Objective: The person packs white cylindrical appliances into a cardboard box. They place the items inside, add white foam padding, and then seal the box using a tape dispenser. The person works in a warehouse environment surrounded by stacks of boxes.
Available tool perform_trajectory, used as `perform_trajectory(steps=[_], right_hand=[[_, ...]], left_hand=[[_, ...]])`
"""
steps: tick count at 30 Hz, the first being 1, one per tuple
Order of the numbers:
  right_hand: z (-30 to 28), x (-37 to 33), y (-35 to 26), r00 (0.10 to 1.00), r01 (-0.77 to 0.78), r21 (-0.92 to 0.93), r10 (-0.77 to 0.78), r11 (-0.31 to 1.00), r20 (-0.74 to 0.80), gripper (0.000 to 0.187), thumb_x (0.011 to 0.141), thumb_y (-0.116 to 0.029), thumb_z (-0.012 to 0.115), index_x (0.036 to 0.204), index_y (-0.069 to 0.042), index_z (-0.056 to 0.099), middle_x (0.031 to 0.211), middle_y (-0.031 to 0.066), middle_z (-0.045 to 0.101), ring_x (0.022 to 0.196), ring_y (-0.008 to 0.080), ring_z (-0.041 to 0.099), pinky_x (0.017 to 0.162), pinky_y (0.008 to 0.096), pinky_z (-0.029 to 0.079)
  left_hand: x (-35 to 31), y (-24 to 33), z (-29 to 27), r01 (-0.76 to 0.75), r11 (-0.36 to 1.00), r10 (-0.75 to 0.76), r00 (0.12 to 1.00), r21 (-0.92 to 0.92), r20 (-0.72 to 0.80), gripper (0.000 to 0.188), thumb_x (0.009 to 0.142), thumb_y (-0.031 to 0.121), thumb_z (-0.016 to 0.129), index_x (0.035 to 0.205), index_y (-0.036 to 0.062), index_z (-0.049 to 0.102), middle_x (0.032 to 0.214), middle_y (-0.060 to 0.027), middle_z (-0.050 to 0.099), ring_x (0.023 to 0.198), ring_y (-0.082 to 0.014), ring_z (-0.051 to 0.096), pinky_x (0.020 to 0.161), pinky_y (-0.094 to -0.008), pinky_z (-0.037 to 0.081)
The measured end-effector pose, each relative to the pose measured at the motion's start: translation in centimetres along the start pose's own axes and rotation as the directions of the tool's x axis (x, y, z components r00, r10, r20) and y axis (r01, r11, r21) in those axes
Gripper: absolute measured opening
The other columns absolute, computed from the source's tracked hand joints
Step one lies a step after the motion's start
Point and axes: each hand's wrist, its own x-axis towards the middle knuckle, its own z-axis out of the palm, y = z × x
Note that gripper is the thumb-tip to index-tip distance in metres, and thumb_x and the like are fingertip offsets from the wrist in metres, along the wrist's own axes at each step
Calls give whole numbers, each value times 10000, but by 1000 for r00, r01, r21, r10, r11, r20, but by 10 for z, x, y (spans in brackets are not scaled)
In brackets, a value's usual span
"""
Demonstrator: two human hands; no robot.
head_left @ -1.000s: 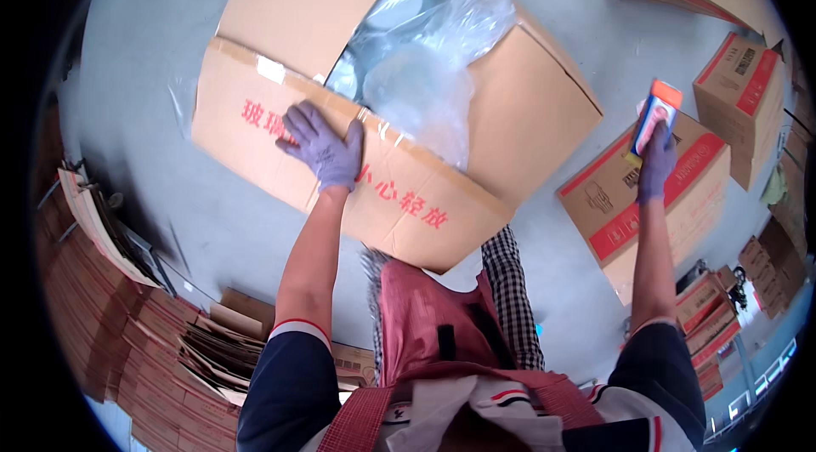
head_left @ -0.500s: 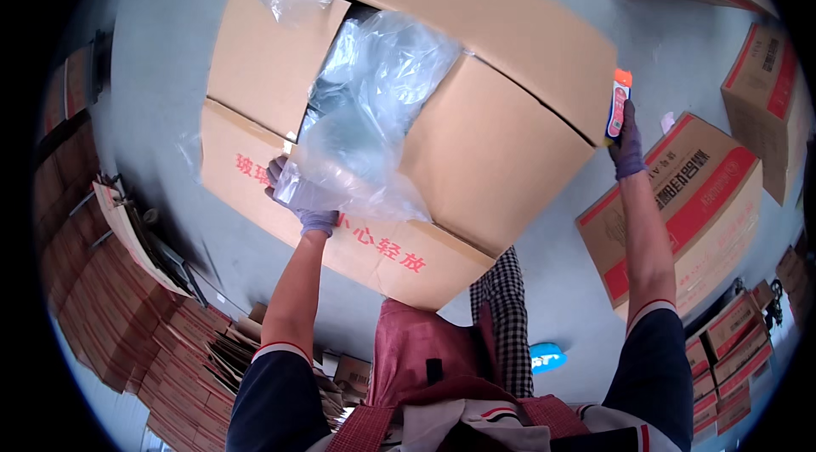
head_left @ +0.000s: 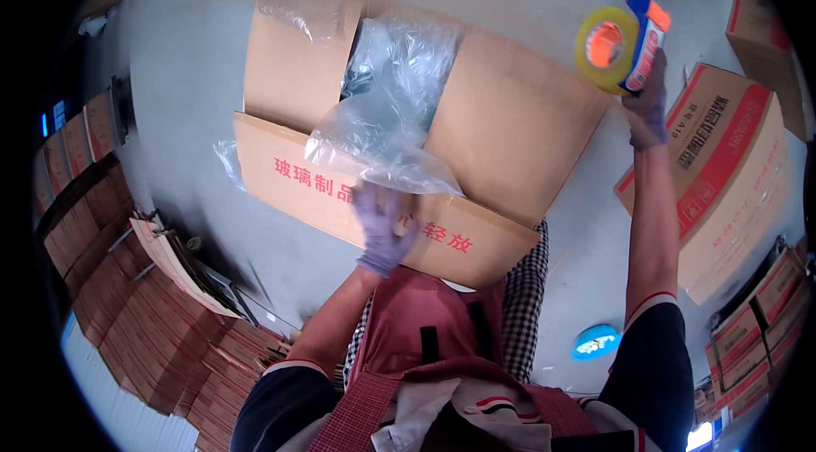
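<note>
A large brown cardboard box (head_left: 510, 103) is in front of me. Clear plastic film (head_left: 391, 95) fills the gap between its left and right flaps and spills over the near flap (head_left: 293, 176), which bears red lettering. My left hand (head_left: 387, 227), in a thin purple glove and blurred by motion, is against the near flap just below the film, fingers stretched out and holding nothing. Out to the right, my gloved right hand (head_left: 648, 108) grips a blue and orange tape dispenser (head_left: 643, 44) with a roll of yellowish tape (head_left: 605, 48).
To the right stands a printed carton (head_left: 705, 154), with another carton (head_left: 765, 44) behind it. Stacked flat cardboard (head_left: 127, 307) lines the left side. A blue oval thing (head_left: 595, 341) lies on the grey floor near my right elbow.
My left hand has moved right along the near flap, off the film. The dispenser has risen and turned, showing its tape roll. The far flap no longer spreads broadly across the box's far side.
</note>
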Motion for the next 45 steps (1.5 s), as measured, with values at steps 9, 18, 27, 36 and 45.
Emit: perform_trajectory(steps=[9, 18, 27, 36, 45], right_hand=[[-43, -90, -268, 883, -447, 309, 358, 840, 303, 331, 877, -251, 483, 937, 60, 582, 814, 123, 617, 763, 190, 576, 681, 320, 448], [42, -106, -282, 814, -554, 174, 487, 814, 316, 261, 866, -183, 490, 952, 25, 620, 798, 175, 643, 721, 243, 623, 678, 344, 471], [77, -107, -261, 803, -162, 203, 10, 966, 596, 340, 732, -227, 630, 961, 24, 612, 711, 193, 591, 644, 350, 577, 591, 400, 448], [90, -78, -309, 625, -101, 4, 60, 995, 778, 432, 721, -313, 682, 997, 13, 619, 692, 165, 593, 632, 290, 593, 596, 374, 456], [78, -77, -291, 570, -59, 9, 26, 998, 821, 371, 719, -272, 651, 956, 12, 627, 770, 180, 618, 714, 309, 617, 659, 369, 484]], left_hand=[[78, 17, -28, 0, 995, 36, 935, -100, 353, 359, 823, 226, 538, 1146, 70, 565, 1205, -132, 536, 1115, -311, 490, 985, -459, 334], [109, -117, -43, 114, 972, -86, 986, 205, -141, 578, 837, 316, 535, 1315, 33, 373, 1367, -219, 324, 1294, -356, 265, 1025, -581, 140], [75, -87, -41, 505, -202, -364, 757, -839, 543, 350, 915, 249, 479, 1165, 13, 544, 1178, -90, 551, 1120, -198, 486, 1003, -379, 316], [64, -166, -62, 362, 151, -539, 810, -920, 230, 220, 880, 151, 476, 749, 21, 595, 782, -64, 592, 750, -170, 579, 740, -288, 475], [55, -145, -38, 452, -34, -228, 865, -891, 447, 449, 951, 371, 416, 1219, 22, 507, 1147, -81, 550, 979, -156, 541, 864, -273, 434]])
